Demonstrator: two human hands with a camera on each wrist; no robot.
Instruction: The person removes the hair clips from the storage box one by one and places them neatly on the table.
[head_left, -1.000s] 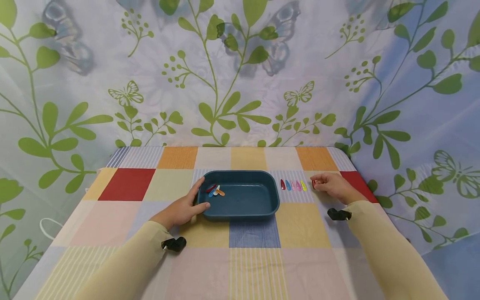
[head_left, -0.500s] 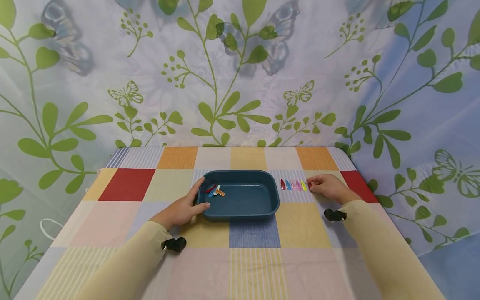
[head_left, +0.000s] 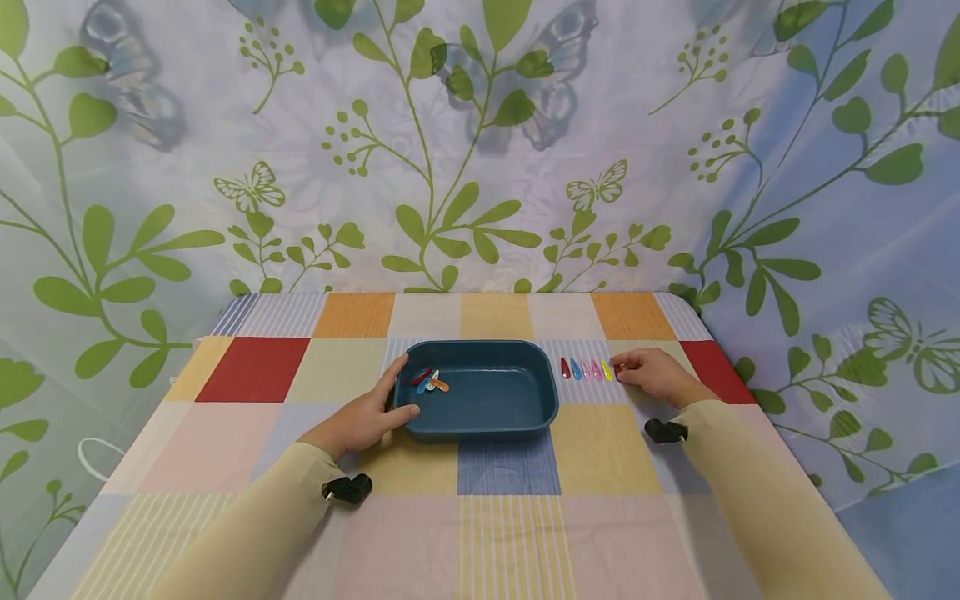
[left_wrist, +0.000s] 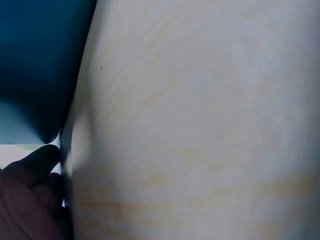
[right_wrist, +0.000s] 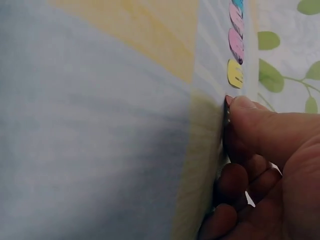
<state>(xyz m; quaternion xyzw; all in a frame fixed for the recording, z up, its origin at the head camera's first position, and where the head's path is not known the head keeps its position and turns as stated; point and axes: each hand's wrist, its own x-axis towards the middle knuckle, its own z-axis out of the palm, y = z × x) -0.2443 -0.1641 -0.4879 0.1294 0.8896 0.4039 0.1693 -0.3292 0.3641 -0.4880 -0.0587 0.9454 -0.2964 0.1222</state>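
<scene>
1. The red clip (right_wrist: 228, 101) I have at the right hand (head_left: 656, 372) sits at the right end of a row; only its tip shows past the thumb, and I cannot tell whether it touches the cloth.
2. On my right wrist feed the fingers (right_wrist: 245, 107) are together, thumb and forefinger pinching that clip, the others curled beneath.
3. Just beside it, I see the yellow clip (head_left: 607, 370); leftward from there lie two pink clips (head_left: 592, 370), a blue clip (head_left: 576, 369) and a dark red clip (head_left: 566, 368), side by side with small gaps.
4. Left of the row I have the dark blue tray (head_left: 480, 434), standing flat. A loose heap lies in its left end: a second red clip (head_left: 422, 377), some blue and white ones, and an orange clip (head_left: 440, 385).
5. My left hand (head_left: 360, 421) rests on the tray's left end, thumb and forefinger spread well apart, thumb over the rim; my left wrist feed is too dark there for detail.
6. Everything sits on the desk (head_left: 510, 542), covered in patchwork cloth.
7. Behind it I see a curtain (head_left: 480, 125) printed with green leaves and butterflies.
</scene>
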